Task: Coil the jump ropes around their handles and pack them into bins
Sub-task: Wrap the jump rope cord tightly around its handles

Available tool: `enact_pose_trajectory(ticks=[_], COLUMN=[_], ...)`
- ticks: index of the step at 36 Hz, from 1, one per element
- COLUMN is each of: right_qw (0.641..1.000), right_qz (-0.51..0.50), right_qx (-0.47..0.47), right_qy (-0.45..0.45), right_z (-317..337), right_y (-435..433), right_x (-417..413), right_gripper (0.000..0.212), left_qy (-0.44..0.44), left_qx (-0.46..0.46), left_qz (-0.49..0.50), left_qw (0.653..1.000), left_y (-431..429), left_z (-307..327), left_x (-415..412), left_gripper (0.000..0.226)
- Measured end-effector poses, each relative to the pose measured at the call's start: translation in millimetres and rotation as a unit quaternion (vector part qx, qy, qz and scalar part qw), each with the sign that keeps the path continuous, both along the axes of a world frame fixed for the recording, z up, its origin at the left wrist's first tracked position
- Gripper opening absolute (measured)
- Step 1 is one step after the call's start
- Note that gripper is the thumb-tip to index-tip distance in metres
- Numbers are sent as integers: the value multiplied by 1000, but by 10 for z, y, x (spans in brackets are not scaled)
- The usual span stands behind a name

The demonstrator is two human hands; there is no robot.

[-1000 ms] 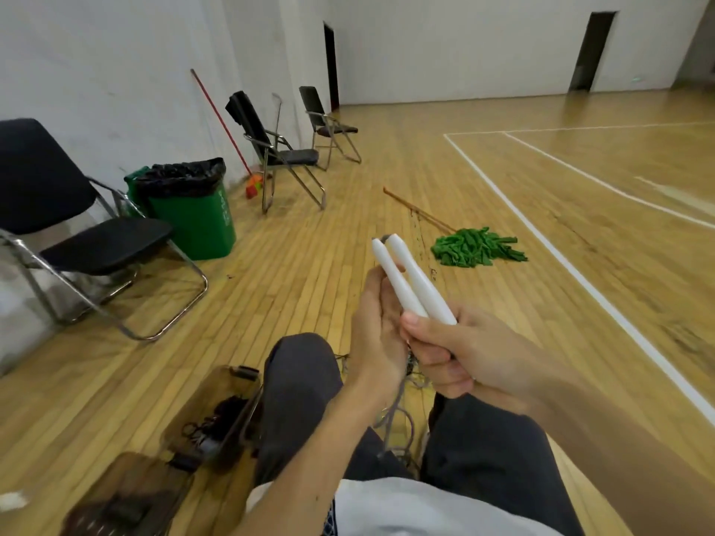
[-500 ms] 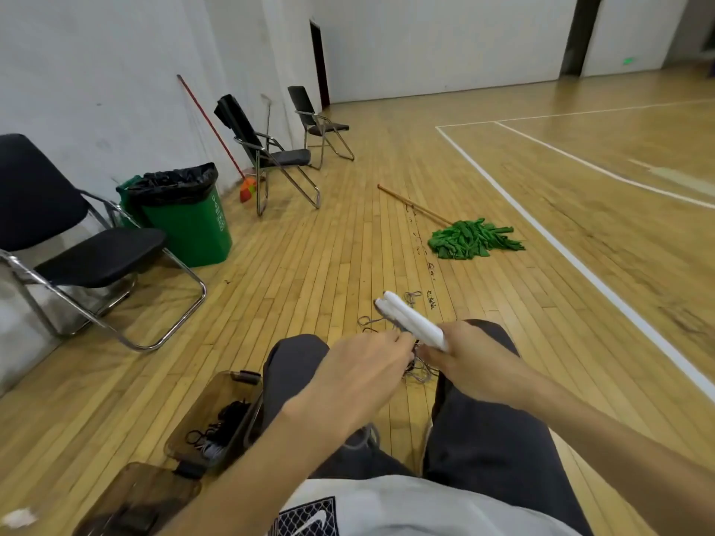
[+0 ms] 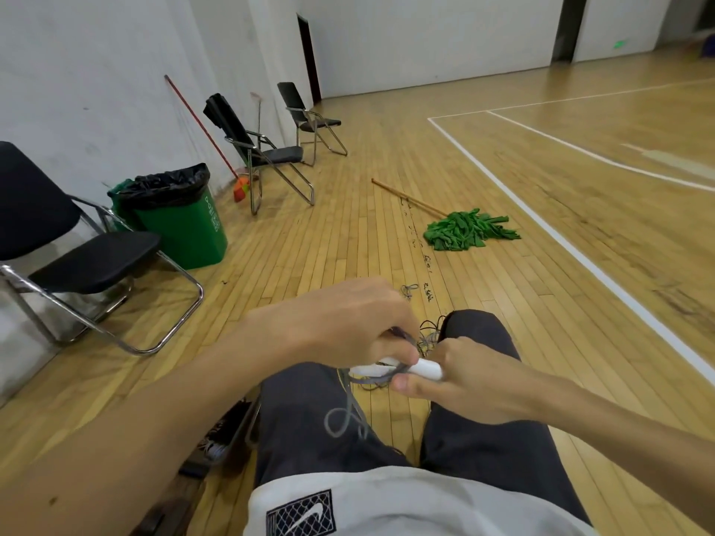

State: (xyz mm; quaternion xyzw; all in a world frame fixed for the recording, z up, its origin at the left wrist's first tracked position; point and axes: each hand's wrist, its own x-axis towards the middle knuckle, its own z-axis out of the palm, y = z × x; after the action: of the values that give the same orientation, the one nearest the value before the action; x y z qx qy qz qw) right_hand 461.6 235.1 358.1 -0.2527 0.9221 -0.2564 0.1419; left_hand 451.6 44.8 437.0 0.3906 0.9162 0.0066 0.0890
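Now your right hand [image 3: 470, 379] fingers wrap white handles [image 3: 427, 370]; left hand [image 3: 336, 323] fingers pinch grey rope [image 3: 371, 379] just beside them. Rope light, limp, likely springy: you keep tension, grip handles mid-length.

- handles [image 3: 425, 368] are showing white, rope [image 3: 336, 419] grey
- trash bin [image 3: 189, 234] is showing green, its liner [image 3: 166, 183] black
- mop head [image 3: 464, 230] is showing green
- chair [image 3: 96, 261] is showing black
- floor [image 3: 387, 148] is showing tan wood planks, court line [image 3: 657, 322] white
- trousers [image 3: 483, 439] are showing dark grey
- shirt [image 3: 387, 497] is showing white, with a black mesh patch [image 3: 300, 514] carrying a white swoosh
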Motion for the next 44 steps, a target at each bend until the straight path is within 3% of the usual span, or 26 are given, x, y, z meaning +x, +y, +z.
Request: enact_pose_trajectory(ticks=[5, 13, 19, 23, 28, 31, 35, 39, 44], right_qw=[999, 996, 987, 979, 965, 954, 933, 929, 937], right_qz=[35, 60, 93, 78, 4, -32, -104, -177, -198], right_qx=[-20, -59, -107, -167, -237, -270, -312, -272, -220], right_qy=[-4, 31, 80, 89, 111, 127, 145, 178, 185], right_z=[51, 78, 201, 289, 468, 614, 818, 889, 775], right_y=[64, 218, 271, 274, 311, 304, 330, 412, 368], right_x=[80, 119, 162, 151, 19, -128, -413, -685, -858], right_gripper=[77, 78, 74, 72, 70, 62, 70, 73, 75], left_qy=[-68, -137, -299, -328, -352, -342, -268, -155, 36], left_qx=[115, 190, 345, 432, 511, 538, 523, 486, 320], left_qz=[14, 15, -14, -32, 33, 111, 142, 169, 155], left_qw=[991, 972, 890, 840, 783, 762, 796, 843, 934], left_y=[92, 14, -18, 4, 95, 211, 304, 280, 232], left_z=[178, 172, 58, -98, -202, -131, -11, 55, 99], left_x=[41, -3, -11, -18, -30, -88, -159, -272, -317], left_gripper=[22, 20, 8, 21, 14, 37, 44, 45, 41])
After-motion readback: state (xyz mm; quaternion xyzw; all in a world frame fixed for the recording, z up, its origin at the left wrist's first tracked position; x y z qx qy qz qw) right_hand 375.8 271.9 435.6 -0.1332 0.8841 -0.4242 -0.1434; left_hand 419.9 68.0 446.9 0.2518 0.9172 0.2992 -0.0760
